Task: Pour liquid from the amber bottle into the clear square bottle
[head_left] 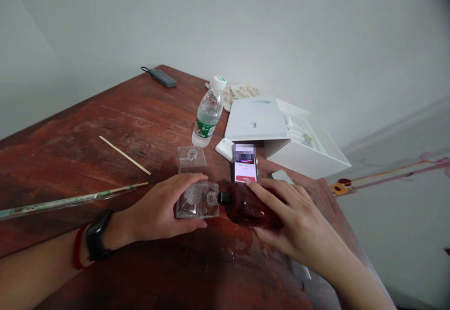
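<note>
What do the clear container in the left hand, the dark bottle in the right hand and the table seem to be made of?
Clear container: glossy, hard plastic or glass; see-through with bright reflections, which fits both. Dark bottle: plastic or glass, I cannot tell; smooth and shiny, with pale highlights. Table: likely wood, reddish-brown, slightly glossy, judging by streaky grain.

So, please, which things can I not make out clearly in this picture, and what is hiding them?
All in the head view:
Right end of the dark red bottle: hidden by the grip of the right hand.
Upper screen of the phone: covered by mosaic blur.
Left end of the stick wrapper: cut off by the left edge.
Small print on the water bottle: too small to read.
</note>
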Demonstrator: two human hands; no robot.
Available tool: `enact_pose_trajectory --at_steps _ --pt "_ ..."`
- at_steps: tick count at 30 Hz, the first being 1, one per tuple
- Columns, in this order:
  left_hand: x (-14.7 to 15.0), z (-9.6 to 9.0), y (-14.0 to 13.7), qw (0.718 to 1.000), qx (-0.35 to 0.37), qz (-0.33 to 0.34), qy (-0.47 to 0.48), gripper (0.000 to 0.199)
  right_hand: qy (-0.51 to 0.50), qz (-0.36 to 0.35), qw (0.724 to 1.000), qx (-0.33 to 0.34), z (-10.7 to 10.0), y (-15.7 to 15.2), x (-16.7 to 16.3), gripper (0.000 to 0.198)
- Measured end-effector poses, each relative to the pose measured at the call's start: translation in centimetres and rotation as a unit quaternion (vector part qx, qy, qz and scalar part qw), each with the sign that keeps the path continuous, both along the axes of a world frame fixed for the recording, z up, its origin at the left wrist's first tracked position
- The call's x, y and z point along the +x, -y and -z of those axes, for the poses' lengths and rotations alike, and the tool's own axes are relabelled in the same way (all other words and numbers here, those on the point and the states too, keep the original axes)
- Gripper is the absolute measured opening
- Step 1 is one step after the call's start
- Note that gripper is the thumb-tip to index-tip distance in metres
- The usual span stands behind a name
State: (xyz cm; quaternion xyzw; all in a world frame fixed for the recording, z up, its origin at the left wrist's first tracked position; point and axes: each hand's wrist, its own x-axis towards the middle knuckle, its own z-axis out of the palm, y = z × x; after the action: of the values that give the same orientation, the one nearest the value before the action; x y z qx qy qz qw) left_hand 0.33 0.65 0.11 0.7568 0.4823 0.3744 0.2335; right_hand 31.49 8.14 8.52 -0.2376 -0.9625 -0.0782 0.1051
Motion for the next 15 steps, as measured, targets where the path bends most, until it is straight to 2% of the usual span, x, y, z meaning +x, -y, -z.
enact_pose_trajectory --at_steps 15 --pt "0.01 -0.07 -0.02 1.000 -0.003 -0.001 0.002 0.076 -0.003 0.000 1.000 0.004 -0.19 -0.02 -0.12 0.062"
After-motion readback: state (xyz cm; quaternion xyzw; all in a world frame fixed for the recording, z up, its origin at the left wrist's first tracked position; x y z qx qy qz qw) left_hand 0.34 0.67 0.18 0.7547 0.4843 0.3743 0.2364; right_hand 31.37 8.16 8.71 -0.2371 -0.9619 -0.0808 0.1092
